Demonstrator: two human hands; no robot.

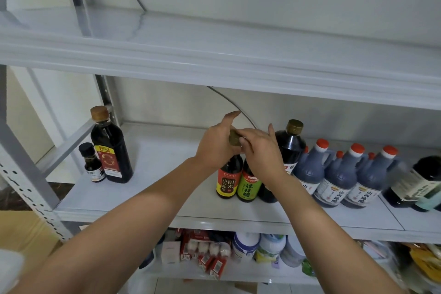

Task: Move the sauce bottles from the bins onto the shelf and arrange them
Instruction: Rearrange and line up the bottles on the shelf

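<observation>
Shelf [148,188], left to right: two dark bottles [108,148] near its left edge; my left hand [216,144] closed around the red-labelled bottle [228,179]; my right hand [260,148] gripping the green-labelled bottle [248,186]; jugs [334,174] toward the right edge.

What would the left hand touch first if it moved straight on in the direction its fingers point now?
Probably nothing on the shelf. The left hand points up and away over the red-label bottle; beyond its fingertips only the grey cable and the back wall show. It likely reaches the cable first, though depth is unclear.
</observation>
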